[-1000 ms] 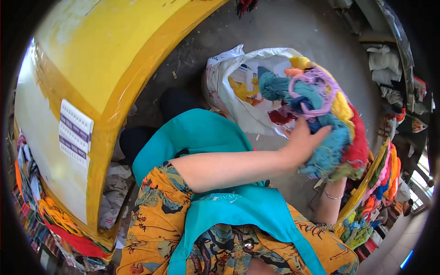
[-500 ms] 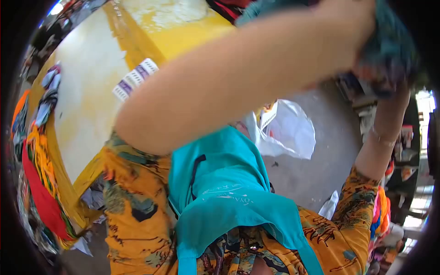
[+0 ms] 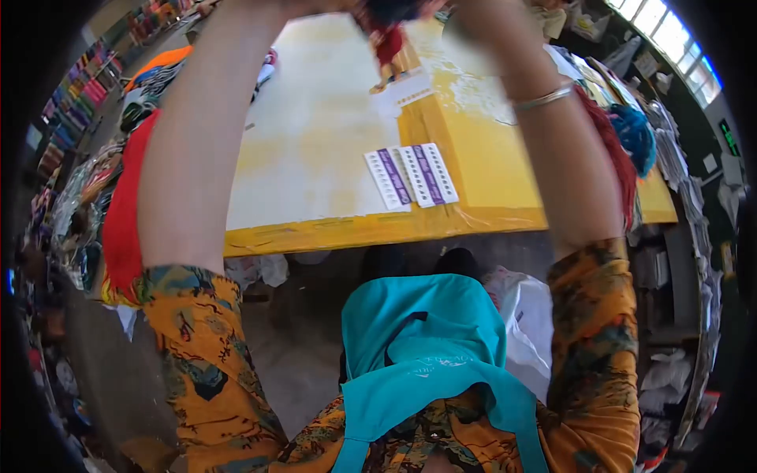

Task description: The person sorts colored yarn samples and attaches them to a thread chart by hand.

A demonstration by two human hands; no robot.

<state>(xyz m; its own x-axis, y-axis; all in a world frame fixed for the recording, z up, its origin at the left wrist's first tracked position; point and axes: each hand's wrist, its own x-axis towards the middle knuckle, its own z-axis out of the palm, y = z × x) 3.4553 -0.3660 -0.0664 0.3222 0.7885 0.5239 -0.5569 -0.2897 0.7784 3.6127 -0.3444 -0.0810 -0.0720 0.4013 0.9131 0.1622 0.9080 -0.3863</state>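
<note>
Both hands reach out over the far part of the table (image 3: 300,158), a yarn bundle (image 3: 388,45) between them. The left hand (image 3: 317,6) is cut off by the top edge of the view and the right hand (image 3: 482,22) is badly blurred, so I cannot tell how far either is open or closed, or how firmly either has the yarn. A metal bracelet (image 3: 544,96) circles the right wrist.

The bundle looks dark above, with a red tail hanging toward the tabletop; whether the tail touches it is unclear. Getting the yarn up over the table looks done; laying it down and letting go do not look finished, as far as this view goes.

Two purple-banded white cards (image 3: 387,180) (image 3: 430,175) lie near the table's front edge, and another white card (image 3: 408,91) lies farther back. Red cloth or yarn (image 3: 124,213) hangs over the table's left side, and blue yarn (image 3: 633,134) sits at its right. On the floor, below the table's front edge, stands a white sack (image 3: 530,315), beside the teal apron (image 3: 426,347).
</note>
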